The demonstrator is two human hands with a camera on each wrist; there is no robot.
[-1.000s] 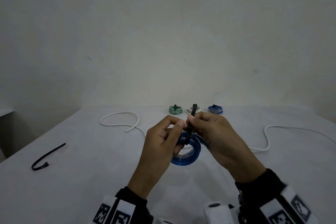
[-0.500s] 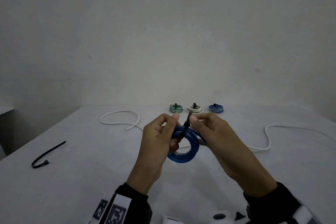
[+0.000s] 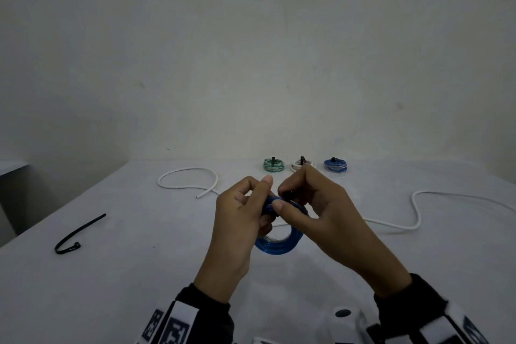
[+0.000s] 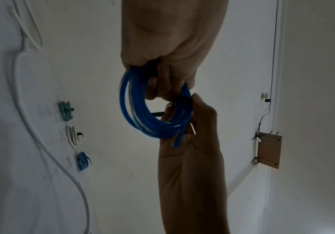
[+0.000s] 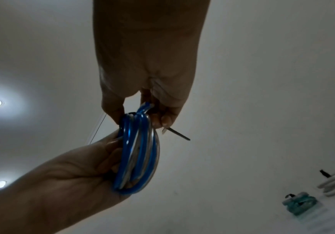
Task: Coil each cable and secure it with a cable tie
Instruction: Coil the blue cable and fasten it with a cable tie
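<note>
A coil of blue cable point(image 3: 279, 246) hangs above the table between both hands. My left hand point(image 3: 259, 204) grips its upper left side, with fingers through the ring point(image 4: 142, 118). A black cable tie point(image 4: 180, 101) wraps the top of the coil. My right hand point(image 3: 282, 198) pinches the tie at its head, thumb and forefinger closed on it. The tie's thin tail point(image 5: 179, 134) sticks out past the right fingers in the right wrist view. In the head view the tie is mostly hidden by the fingers.
Three tied coils stand at the table's far side: green point(image 3: 273, 165), white point(image 3: 303, 165) and blue point(image 3: 336, 166). A loose white cable point(image 3: 416, 212) snakes across the table behind the hands. A spare black cable tie point(image 3: 78, 234) lies at the left.
The tie's tail stood up between the hands a second ago; it has been drawn down and the right fingers now cover it. The left hand keeps hold of the coil.
</note>
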